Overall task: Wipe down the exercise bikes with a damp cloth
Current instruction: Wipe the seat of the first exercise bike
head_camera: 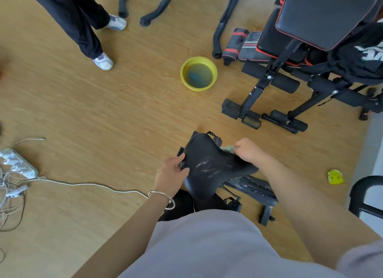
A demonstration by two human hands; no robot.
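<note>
A black exercise-bike saddle point(209, 163) sits just below me, with pale dusty streaks on its top. My left hand point(171, 174) grips the saddle's left edge, thumb on top. At the saddle's right side, my right hand point(247, 151) is closed on a small greenish cloth point(228, 148), pressed against the saddle. Only a bit of the cloth shows past my fingers. Parts of the bike frame point(255, 186) and a pedal show under the saddle.
A yellow basin point(199, 73) of murky water stands on the wooden floor ahead. A black and red weight bench point(290, 60) fills the right. Another person's legs point(83, 25) stand far left. A power strip with cables point(18, 163) lies left. A yellow object point(334, 176) lies right.
</note>
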